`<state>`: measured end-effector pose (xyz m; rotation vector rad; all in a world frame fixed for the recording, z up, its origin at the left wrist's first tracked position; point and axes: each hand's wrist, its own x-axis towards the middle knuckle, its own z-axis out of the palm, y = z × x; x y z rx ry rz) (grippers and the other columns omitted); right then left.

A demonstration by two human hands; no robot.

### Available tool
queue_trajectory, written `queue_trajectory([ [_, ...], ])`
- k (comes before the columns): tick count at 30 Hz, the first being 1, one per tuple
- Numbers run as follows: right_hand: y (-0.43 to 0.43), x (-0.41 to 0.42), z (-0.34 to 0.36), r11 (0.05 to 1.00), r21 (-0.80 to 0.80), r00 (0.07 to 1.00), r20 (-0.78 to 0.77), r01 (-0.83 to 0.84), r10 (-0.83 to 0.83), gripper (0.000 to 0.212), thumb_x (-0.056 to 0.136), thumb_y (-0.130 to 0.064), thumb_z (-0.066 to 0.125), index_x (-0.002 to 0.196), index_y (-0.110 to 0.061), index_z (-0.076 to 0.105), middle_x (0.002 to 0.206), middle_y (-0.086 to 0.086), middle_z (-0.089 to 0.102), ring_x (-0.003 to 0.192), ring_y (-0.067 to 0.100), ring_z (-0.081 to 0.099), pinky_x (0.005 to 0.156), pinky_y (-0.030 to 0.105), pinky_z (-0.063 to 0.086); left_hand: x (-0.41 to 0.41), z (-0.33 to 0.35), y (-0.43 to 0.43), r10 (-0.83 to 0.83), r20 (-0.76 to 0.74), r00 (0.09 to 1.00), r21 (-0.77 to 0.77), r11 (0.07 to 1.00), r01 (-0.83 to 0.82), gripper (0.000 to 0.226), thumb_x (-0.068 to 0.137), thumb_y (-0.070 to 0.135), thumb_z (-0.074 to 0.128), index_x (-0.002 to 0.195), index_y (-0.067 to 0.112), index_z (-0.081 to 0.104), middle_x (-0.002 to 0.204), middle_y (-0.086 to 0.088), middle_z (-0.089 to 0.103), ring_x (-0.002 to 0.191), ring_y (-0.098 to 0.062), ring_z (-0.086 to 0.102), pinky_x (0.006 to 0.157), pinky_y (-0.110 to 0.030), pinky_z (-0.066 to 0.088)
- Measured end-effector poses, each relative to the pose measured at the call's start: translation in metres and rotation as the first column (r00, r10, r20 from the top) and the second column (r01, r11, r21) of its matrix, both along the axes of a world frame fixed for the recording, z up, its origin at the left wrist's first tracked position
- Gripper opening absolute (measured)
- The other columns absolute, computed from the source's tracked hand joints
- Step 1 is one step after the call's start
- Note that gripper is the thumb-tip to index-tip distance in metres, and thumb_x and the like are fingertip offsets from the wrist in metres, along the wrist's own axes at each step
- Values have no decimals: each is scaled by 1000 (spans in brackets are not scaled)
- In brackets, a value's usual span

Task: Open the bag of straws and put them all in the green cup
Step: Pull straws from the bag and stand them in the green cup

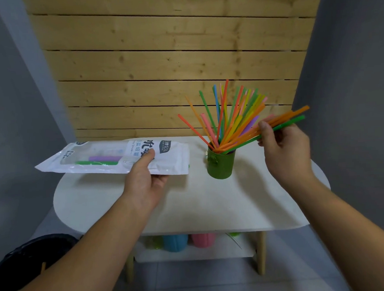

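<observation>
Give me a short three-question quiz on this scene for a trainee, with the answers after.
1. True or false: the bag gripped by the left hand is empty.
2. What does the right hand grip? A) a bunch of straws B) scissors C) nothing
3. Fill in: most straws stand in the green ___ on the table.
Key: 1 false, purple and green straws remain inside; 2 A; 3 cup.

Both arms stretched forward.
Left hand (143,182) pinches the bag (92,156); right hand (285,148) grips straws (291,117).
</observation>
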<state>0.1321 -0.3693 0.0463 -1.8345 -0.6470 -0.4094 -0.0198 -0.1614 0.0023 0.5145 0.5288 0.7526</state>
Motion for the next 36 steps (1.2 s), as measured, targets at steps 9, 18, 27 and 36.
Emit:
queue_trajectory([
  [9, 32, 18, -9, 990, -128, 998, -41, -55, 50, 32, 96, -37, 61, 87, -7, 67, 78, 4, 64, 68, 15, 57, 53, 20, 36, -1, 1, 1, 9, -12, 1000, 2, 1000, -9, 35, 93, 5, 67, 127, 15, 63, 112, -5, 78, 87, -17, 78, 68, -35, 64],
  [18, 46, 35, -16, 996, -22, 987, -138, -88, 84, 28, 97, -37, 59, 99, -11, 68, 88, 4, 71, 82, 23, 68, 70, 36, 58, -5, 1, 2, -10, -16, 1000, 16, 1000, 10, 27, 94, 5, 66, 117, 18, 64, 104, -2, 80, 86, -17, 78, 71, -36, 64],
  [27, 44, 37, -26, 983, -72, 965, -216, -170, 151, 19, 93, -35, 64, 91, -17, 70, 86, 6, 74, 83, 26, 70, 79, 52, 59, -5, 2, 0, -23, -7, 1000, 41, 999, 23, 37, 94, 7, 66, 129, 16, 62, 111, -4, 78, 91, -19, 77, 76, -40, 64],
  [36, 30, 26, -25, 972, -109, 955, -235, -210, 180, 30, 77, -38, 81, 95, -21, 65, 86, -2, 70, 80, 22, 67, 73, 39, 57, -3, 4, -6, -46, 7, 999, 87, 995, 45, 42, 93, 8, 68, 132, 20, 61, 110, -2, 79, 95, -19, 77, 73, -40, 64],
])
